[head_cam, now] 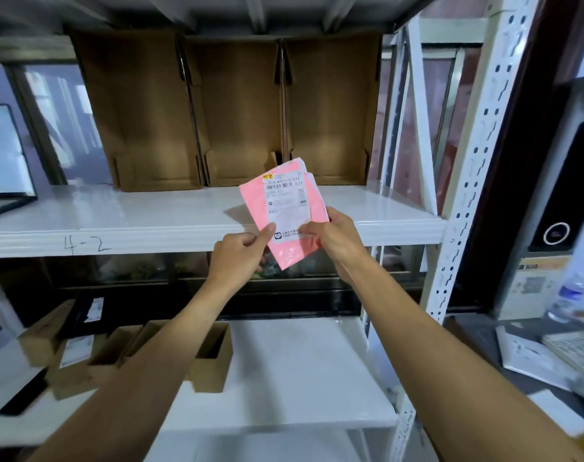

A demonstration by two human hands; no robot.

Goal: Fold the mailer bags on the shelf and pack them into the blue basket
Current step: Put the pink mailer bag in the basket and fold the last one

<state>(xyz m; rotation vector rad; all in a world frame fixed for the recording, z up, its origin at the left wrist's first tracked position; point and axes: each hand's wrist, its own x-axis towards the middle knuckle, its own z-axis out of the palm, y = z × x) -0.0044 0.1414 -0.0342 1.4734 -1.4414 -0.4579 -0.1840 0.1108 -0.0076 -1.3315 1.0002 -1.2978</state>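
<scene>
Head view, nearest first: small open cardboard boxes (210, 355) sit on the lower shelf below your forearms. Above them your left hand (240, 253) pinches the lower left edge of the pink mailer bag (284, 208) and your right hand (334, 236) grips its lower right side, holding it upright in the air just in front of the white shelf (117, 221), where three brown cardboard bins (237, 111) stand at the back. The bag looks partly folded to me and not packed, and the blue basket is out of sight, so finishing the fold and packing remain.
</scene>
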